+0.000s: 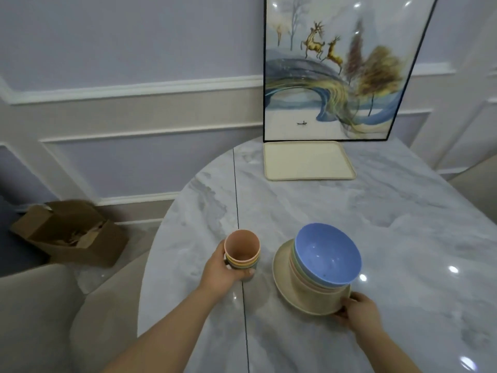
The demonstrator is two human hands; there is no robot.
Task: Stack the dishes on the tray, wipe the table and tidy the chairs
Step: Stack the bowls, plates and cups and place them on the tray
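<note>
A stack of nested cups (242, 251), the top one peach, stands on the marble table (322, 208); my left hand (220, 273) is wrapped around its lower part. To the right, several nested bowls (326, 254), blue on top, sit tilted on beige plates (285, 286). My right hand (359, 309) grips the near right rim of the plates. A cream tray (309, 161) lies empty at the far side of the table, well beyond both hands.
A framed picture (341, 68) of deer leans against the wall just behind the tray. Beige chairs (40, 313) stand at the lower left and another (478, 181) at the right edge. An open cardboard box (72, 232) sits on the floor at left.
</note>
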